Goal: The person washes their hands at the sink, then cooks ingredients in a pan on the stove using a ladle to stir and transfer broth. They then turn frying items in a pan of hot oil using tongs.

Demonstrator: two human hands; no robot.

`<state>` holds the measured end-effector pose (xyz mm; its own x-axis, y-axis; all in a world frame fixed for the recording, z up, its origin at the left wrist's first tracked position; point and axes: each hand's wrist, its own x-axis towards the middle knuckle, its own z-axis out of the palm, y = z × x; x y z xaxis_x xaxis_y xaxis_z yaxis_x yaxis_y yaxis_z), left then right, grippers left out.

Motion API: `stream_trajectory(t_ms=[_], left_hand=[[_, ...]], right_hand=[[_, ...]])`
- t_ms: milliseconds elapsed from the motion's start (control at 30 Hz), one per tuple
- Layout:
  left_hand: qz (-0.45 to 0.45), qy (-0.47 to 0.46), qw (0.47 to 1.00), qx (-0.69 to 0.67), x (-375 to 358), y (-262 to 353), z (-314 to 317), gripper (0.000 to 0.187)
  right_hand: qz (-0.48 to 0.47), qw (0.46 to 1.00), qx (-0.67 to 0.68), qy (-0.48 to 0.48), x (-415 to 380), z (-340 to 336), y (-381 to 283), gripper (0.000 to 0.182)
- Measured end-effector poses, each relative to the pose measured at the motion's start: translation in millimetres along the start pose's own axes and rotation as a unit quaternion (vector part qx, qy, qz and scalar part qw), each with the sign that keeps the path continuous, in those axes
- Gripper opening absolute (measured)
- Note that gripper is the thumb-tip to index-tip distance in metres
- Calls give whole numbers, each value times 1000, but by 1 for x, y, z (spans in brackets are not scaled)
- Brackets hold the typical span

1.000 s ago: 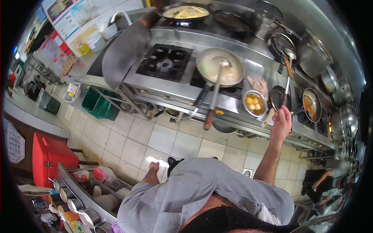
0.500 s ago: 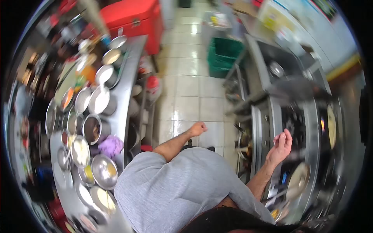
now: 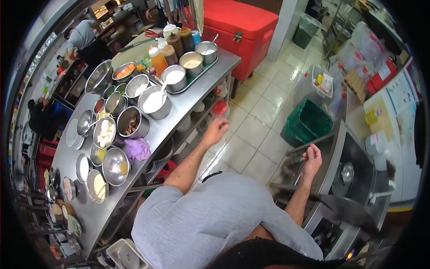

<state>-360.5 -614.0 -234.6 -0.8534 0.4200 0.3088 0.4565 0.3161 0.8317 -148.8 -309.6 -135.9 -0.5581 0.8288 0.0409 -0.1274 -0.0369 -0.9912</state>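
Note:
My left hand (image 3: pixel 217 131) hangs over the tiled floor beside the steel table (image 3: pixel 179 105), its fingers curled; whether it holds anything is too small to tell. On the right, my right hand (image 3: pixel 312 157) is raised near the edge of the sink counter, fingers bent inward, with nothing visible in it. Nearest my left hand on the table are a pot of white cream (image 3: pixel 153 102) with a spoon, a pot of dark pieces (image 3: pixel 132 122) and a crumpled purple cloth (image 3: pixel 137 149).
A red cooler (image 3: pixel 237 27) stands beyond the table. A green bin (image 3: pixel 307 123) and a clear tub (image 3: pixel 317 83) are on the floor ahead. The sink (image 3: pixel 354 172) is at right. A co-worker (image 3: pixel 85 38) bends at the far left.
The view has swung to the right, bringing the sink and green bin closer to the middle. My right hand's fingers are more curled, and my left arm reaches farther forward.

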Motion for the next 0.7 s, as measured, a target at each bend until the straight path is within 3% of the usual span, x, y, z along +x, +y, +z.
stream_trajectory(t_ms=[33,133,367,400,467,567,700], left_hand=[[-39,15,999,-17,21,23,-19,19],[-7,113,993,21,79,54,-61,19],[134,207,945,215,250,87,-181,20],[77,213,957,183,279,83,-195,22],[106,221,922,300,341,63,-232,26],[28,223,901,371,433,30,-279,27],[-62,252,890,374,543,-35,-335,28]], right_hand=[[4,1000,-4,-14,14,5,0,19],[-3,999,-8,-41,48,15,11,19],[55,997,-21,-58,92,46,58,21],[69,995,-30,-60,97,50,63,21],[72,995,-37,-51,107,62,68,21],[86,995,-50,-3,125,78,75,20],[98,992,-35,71,141,108,78,19]])
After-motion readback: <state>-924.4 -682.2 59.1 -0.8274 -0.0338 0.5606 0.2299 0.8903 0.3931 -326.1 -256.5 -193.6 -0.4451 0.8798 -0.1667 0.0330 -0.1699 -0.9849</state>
